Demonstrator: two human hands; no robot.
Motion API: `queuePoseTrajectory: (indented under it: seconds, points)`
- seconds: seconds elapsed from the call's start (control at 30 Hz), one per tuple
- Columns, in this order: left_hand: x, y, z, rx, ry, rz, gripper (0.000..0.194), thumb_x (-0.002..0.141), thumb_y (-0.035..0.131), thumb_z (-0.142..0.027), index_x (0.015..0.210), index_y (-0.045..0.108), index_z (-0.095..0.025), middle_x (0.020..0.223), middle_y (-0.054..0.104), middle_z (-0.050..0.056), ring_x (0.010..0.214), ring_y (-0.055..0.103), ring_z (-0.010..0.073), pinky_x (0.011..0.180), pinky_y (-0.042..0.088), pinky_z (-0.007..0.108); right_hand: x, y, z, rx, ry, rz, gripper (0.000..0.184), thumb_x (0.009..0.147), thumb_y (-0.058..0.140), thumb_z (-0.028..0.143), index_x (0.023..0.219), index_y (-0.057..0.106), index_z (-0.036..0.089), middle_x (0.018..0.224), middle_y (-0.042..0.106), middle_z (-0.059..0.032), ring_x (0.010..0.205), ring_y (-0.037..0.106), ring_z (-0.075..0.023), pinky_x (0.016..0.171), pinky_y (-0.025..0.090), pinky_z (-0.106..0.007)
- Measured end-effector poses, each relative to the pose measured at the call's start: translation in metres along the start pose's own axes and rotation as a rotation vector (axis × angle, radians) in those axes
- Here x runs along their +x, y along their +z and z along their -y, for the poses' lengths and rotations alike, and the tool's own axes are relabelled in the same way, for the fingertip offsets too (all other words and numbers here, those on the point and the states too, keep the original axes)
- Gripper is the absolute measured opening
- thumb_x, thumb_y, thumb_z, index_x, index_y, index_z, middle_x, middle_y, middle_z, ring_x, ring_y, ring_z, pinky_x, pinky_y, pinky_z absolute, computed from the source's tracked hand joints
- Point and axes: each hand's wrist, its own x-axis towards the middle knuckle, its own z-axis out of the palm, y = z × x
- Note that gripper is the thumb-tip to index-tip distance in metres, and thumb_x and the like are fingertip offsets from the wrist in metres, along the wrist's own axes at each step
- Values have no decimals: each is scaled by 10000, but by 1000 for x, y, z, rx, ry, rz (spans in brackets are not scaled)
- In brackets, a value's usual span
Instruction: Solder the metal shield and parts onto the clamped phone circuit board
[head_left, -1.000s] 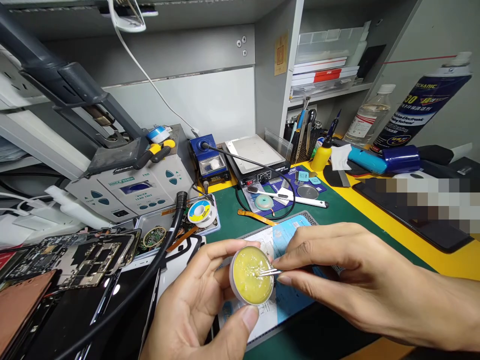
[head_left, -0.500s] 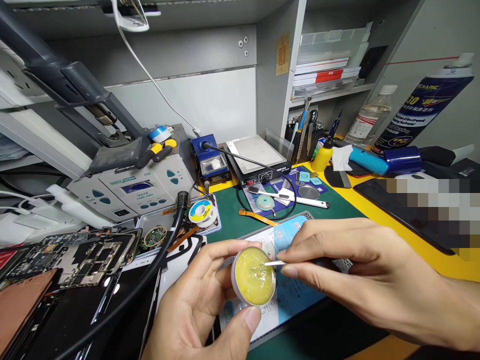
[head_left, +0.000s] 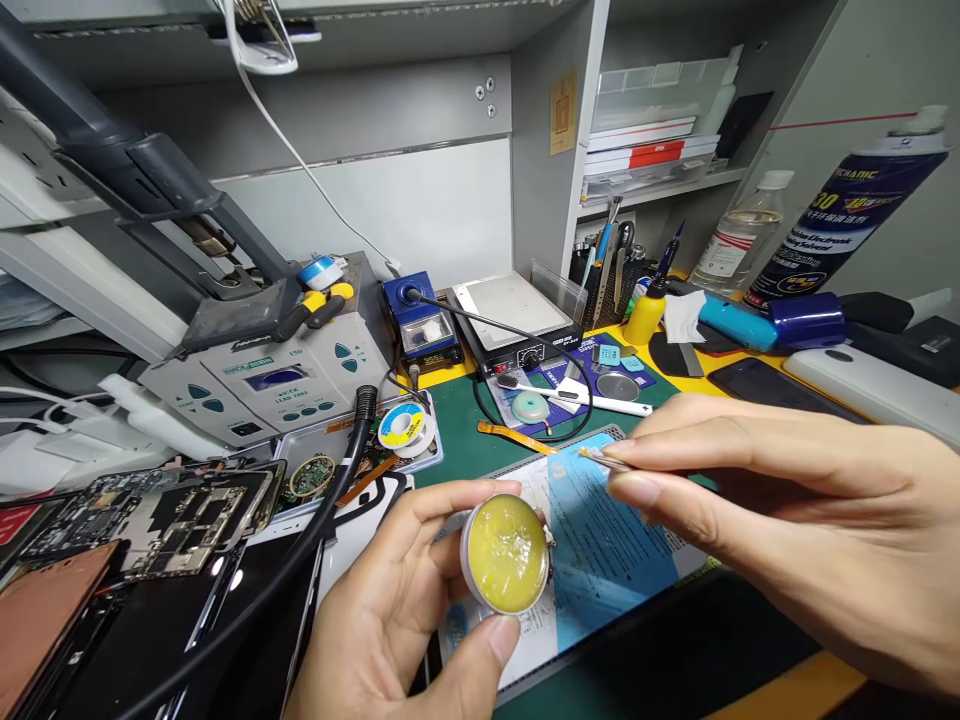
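Observation:
My left hand is wrapped round a small round tub of yellow soldering flux paste, tilted so that its surface faces me. That surface is glossy and stirred up in the middle. My right hand pinches thin metal tweezers between thumb and fingers. Only their short front end shows, with a dab of yellowish paste at the tip. The tip is apart from the tub, to its upper right. Beneath both hands lies a blue and white printed work pad on a green mat.
Opened phone boards lie at the left, crossed by a thick black hose. A solder spool, a grey rework station and a flat hot plate stand behind. At right are a yellow bottle and a dark phone.
My right hand has moved right and slightly up, lifting the tweezers out of the paste. My left hand and the tub have hardly moved.

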Motion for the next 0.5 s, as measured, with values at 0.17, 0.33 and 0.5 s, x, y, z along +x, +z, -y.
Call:
queuePoseTrajectory:
  seconds: [0.17, 0.33, 0.5]
  points:
    - [0, -1, 0, -5, 10, 9, 425, 828, 781, -325, 1214, 605, -300, 1178, 717, 37, 1053, 701, 190, 891, 537, 209, 0, 2, -3, 14, -38, 114, 139, 816, 810, 151, 885, 807, 272, 792, 811, 28, 687, 740, -140, 600, 591, -199]
    - [0, 2, -6, -29, -29, 29, 468, 806, 801, -344, 1224, 598, -292, 1238, 698, 53, 1079, 680, 203, 945, 533, 253, 4, 3, -1, 93, 26, 206, 142, 819, 821, 170, 919, 831, 270, 804, 819, 37, 693, 739, -109, 638, 582, -157]
    - [1, -1, -10, -157, -92, 41, 492, 799, 809, -338, 1239, 604, -256, 1263, 687, 90, 1150, 661, 258, 939, 535, 287, 9, 2, 1, 185, 248, 322, 50, 836, 810, 275, 864, 851, 282, 779, 820, 41, 659, 723, -92, 581, 547, -117]
